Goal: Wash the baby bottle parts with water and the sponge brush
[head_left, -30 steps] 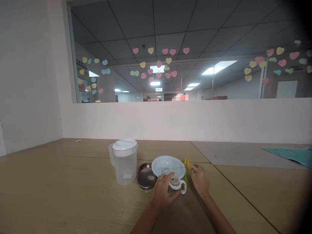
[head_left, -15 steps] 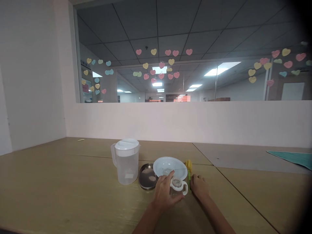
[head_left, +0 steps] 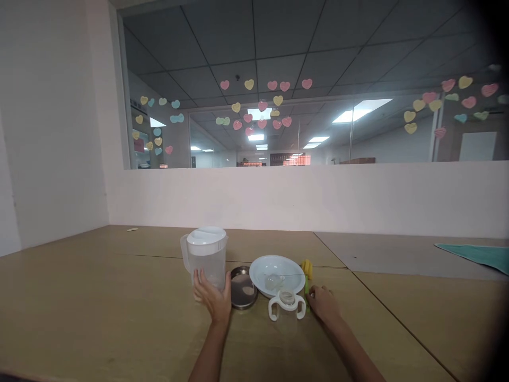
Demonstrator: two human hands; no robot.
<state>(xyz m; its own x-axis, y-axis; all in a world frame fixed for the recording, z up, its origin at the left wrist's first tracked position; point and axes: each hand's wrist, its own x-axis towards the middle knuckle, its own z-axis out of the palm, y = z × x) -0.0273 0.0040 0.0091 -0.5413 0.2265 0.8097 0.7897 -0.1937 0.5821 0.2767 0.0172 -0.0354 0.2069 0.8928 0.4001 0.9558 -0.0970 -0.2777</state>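
"How's the room on your feed?"

"I've got broad tabletop (head_left: 99,318) left of the translucent pitcher (head_left: 207,257) and along the near side, bounded at the back by a pale wall (head_left: 278,199). On my right a dark seam (head_left: 395,318) runs diagonally, and a teal cloth (head_left: 477,257) lies past it"

"Where's it tight?"

"The steel tray (head_left: 242,289) sits between the pitcher and the white bowl (head_left: 293,266), and I see the two-handled bottle (head_left: 287,302) upright just in front of the bowl"

"And the hands?"

"Well apart. I see the left hand (head_left: 213,298) upturned at the pitcher's lower near side, thumb spread wide from the fingers; I can't tell if it touches. The right hand (head_left: 326,304) rests low, fingers curled beside the green handle of a yellow-headed brush (head_left: 307,281); whether they grip it, I can't tell"
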